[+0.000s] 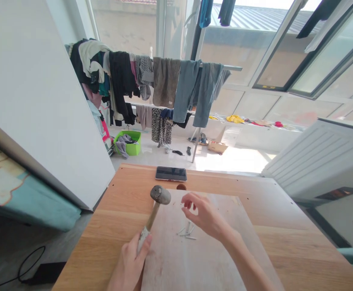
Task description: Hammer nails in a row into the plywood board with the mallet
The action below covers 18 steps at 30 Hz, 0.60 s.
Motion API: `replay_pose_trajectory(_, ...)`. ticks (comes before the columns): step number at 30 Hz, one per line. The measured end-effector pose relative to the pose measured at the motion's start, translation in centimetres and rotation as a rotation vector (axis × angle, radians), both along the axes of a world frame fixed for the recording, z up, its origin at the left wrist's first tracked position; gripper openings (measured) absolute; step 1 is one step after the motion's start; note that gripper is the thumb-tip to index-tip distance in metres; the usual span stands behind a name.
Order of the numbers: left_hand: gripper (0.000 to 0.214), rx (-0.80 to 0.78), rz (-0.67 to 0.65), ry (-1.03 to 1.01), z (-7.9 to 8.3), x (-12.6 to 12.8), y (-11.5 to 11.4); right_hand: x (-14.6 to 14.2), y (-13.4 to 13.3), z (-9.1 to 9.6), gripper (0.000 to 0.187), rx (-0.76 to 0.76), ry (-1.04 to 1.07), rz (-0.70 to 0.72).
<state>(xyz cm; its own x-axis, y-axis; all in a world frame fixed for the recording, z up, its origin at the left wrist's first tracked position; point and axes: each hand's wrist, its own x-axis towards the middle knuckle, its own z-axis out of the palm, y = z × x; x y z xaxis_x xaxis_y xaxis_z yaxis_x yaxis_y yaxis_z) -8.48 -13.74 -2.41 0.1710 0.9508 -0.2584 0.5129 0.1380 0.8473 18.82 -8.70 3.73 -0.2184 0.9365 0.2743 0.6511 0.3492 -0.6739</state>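
Note:
In my left hand (133, 258) is a hammer (160, 195), gripped by the pale lower part of its handle. Its grey head points up and away from me, over the left edge of a pale wooden board (188, 266). My right hand (205, 212) hovers above the board with fingers curled and a gap between thumb and fingertips; nothing shows in it. Just below that hand, several thin silvery nails (190, 237) lie in a loose cluster on the board. The wrist and hand partly cover the board's right side.
The board rests on a wooden table (97, 242). A phone (171, 173) lies near its far edge, with a small brown round spot (181, 186) closer to me. Beyond stand a clothes rack (234, 68) hung with laundry and a green basket (135, 141). A white cabinet (49, 101) is at left.

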Motion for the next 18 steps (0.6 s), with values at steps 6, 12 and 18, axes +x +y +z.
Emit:
replay_pose_trajectory(6,0.057,0.030,-0.030,-0.003,0.8,0.2,0.2,-3.5,-2.0,-0.1,0.029,-0.084,-0.646,0.317)
replay_pose_trajectory(12,0.053,0.062,-0.008,-0.017,0.8,0.3,0.2,-3.7,-0.6,-1.2,0.031,-0.069,-0.518,0.318)
replay_pose_trajectory(18,0.058,0.058,-0.013,-0.004,0.6,0.3,0.2,-0.4,2.1,-3.1,0.021,0.032,-0.172,-0.081)
